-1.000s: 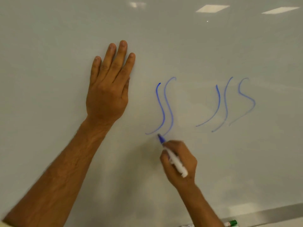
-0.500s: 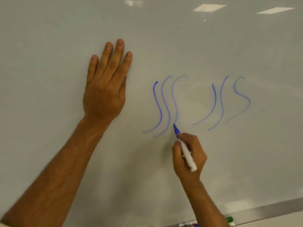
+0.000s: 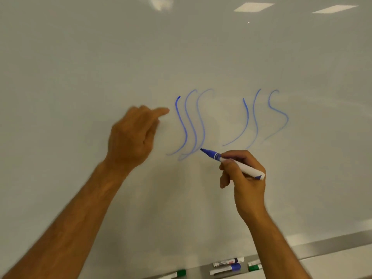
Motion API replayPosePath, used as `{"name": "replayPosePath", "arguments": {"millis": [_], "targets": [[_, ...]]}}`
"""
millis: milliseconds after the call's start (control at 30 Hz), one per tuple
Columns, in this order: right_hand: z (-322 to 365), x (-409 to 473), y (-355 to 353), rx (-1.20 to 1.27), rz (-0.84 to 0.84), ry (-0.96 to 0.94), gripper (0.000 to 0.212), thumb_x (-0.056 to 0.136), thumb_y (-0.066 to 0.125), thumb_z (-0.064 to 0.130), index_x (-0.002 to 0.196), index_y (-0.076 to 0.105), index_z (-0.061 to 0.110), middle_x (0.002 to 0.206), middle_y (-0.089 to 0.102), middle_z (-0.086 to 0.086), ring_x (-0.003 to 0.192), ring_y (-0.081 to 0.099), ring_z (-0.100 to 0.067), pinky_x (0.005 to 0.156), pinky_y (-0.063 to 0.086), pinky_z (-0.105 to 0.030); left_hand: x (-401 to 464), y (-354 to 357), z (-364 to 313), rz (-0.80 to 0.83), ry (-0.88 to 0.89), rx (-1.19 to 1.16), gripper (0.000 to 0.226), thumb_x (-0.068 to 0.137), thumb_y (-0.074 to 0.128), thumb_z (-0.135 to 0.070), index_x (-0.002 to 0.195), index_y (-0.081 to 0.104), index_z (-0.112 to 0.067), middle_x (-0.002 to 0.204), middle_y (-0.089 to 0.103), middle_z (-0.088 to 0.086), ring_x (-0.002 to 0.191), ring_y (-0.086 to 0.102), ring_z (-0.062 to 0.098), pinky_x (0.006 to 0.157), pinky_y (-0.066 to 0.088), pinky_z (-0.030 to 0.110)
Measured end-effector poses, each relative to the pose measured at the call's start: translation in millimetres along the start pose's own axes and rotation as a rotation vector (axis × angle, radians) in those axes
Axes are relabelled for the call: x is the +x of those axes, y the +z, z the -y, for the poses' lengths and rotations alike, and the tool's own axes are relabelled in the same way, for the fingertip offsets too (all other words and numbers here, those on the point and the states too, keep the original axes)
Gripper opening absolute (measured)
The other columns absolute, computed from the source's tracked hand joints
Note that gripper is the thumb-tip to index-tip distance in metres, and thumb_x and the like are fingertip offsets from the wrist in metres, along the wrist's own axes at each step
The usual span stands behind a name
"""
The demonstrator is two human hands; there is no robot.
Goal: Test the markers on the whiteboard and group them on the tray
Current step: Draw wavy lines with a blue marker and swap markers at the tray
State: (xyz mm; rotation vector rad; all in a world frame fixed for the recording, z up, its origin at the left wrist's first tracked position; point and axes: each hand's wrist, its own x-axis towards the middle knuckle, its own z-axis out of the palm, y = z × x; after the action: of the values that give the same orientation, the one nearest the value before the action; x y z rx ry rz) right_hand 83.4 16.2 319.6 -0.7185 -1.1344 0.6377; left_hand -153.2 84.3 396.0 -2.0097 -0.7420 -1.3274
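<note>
The right hand (image 3: 244,178) pinches a light, rigid blue-tipped white plastic marker (image 3: 233,163) mid-barrel, tip at the glossy whiteboard (image 3: 100,57); the blurred left hand (image 3: 131,135) looks loosely curled, empty.

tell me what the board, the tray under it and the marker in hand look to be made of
Whiteboard: glossy white, glass or enamelled metal; it mirrors the ceiling lights.
Tray: dull grey strip, probably brushed aluminium.
Blue marker, held in the right hand: smooth white barrel, likely plastic, with a darker blue tip, probably felt.
</note>
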Motion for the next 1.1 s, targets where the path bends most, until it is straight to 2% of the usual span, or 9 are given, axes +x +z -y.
{"name": "replayPosePath", "arguments": {"millis": [100,167,267,367,533,700,833,967,1100], "targets": [[-4.0,-5.9,-9.6,0.113,0.094,0.069,0.028,0.091,0.048,0.022,0.084,0.075,0.02,0.07,0.065,-0.01,0.051,0.054,-0.024,0.049,0.048,-0.034,-36.2,8.1,-37.9,0.155,-0.167,-0.172,0.031,0.099,0.043,-0.024,0.128,0.051,-0.018,0.086,0.059,-0.002,0.075,0.051,0.015,0.067,0.045,0.027],[-5.9,-9.2,-11.6,0.122,0.173,0.112,0.031,0.09,0.046,0.028,0.084,0.075,0.02,0.07,0.066,-0.01,0.053,0.056,-0.022,0.05,0.049,-0.034,-55.3,14.8,-55.9,0.227,-0.262,-0.314,0.037,0.096,0.04,-0.025,0.132,0.043,-0.019,0.09,0.058,-0.004,0.071,0.05,0.01,0.068,0.042,0.017],[-7.4,-15.1,-11.1,0.067,0.271,0.142,0.033,0.087,0.045,0.032,0.084,0.075,0.019,0.073,0.068,-0.009,0.056,0.058,-0.02,0.049,0.05,-0.033,-71.6,23.2,-75.5,0.298,-0.291,-0.434,0.039,0.095,0.039,-0.024,0.134,0.037,-0.018,0.091,0.057,-0.001,0.066,0.049,0.01,0.067,0.04,0.011],[-10.4,-21.3,-12.0,0.056,0.318,0.159,0.034,0.088,0.045,0.03,0.085,0.075,0.016,0.076,0.069,-0.009,0.058,0.06,-0.019,0.048,0.05,-0.034,-77.7,28.6,-90.6,0.335,-0.272,-0.455,0.039,0.096,0.039,-0.024,0.134,0.038,-0.018,0.089,0.058,0.001,0.069,0.05,0.009,0.069,0.041,0.008],[-17.9,-28.0,-11.7,0.016,0.306,0.15,0.032,0.086,0.045,0.03,0.081,0.075,0.021,0.078,0.071,-0.004,0.058,0.061,-0.02,0.049,0.05,-0.032,-84.5,30.2,-100.3,0.377,-0.284,-0.45,0.037,0.095,0.04,-0.021,0.132,0.043,-0.018,0.089,0.057,0.001,0.071,0.051,0.011,0.067,0.045,0.02],[-21.1,-26.5,-15.6,0.083,0.28,0.139,0.031,0.084,0.046,0.027,0.077,0.075,0.022,0.072,0.069,-0.003,0.055,0.058,-0.017,0.045,0.047,-0.029,-93.5,29.5,-102.0,0.416,-0.372,-0.431,0.036,0.096,0.039,-0.025,0.131,0.044,-0.021,0.088,0.055,-0.002,0.068,0.045,0.007,0.067,0.038,0.009],[-25.1,-29.1,-11.7,0.018,0.378,0.184,0.03,0.086,0.046,0.028,0.083,0.074,0.018,0.082,0.072,-0.006,0.063,0.063,-0.024,0.049,0.051,-0.037,-95.2,31.9,-108.7,0.452,-0.366,-0.447,0.032,0.098,0.039,-0.03,0.129,0.044,-0.023,0.088,0.059,-0.001,0.071,0.054,0.011,0.065,0.048,0.019],[-26.8,-34.0,-7.3,0.034,0.435,0.203,0.03,0.087,0.045,0.031,0.085,0.073,0.02,0.082,0.07,-0.004,0.061,0.061,-0.02,0.049,0.05,-0.036,-97.1,34.4,-113.6,0.465,-0.39,-0.441,0.032,0.1,0.037,-0.049,0.123,0.045,-0.028,0.091,0.064,-0.001,0.076,0.06,0.014,0.067,0.055,0.029],[-32.1,-42.5,-3.5,0.076,0.468,0.254,0.029,0.088,0.044,0.032,0.082,0.072,0.029,0.084,0.071,0.001,0.057,0.058,-0.023,0.047,0.05,-0.033,-101.5,31.3,-115.3,0.416,-0.444,-0.48,0.043,0.098,0.035,-0.061,0.124,0.045,-0.029,0.083,0.06,-0.009,0.07,0.059,0.012,0.067,0.056,0.023]]}}
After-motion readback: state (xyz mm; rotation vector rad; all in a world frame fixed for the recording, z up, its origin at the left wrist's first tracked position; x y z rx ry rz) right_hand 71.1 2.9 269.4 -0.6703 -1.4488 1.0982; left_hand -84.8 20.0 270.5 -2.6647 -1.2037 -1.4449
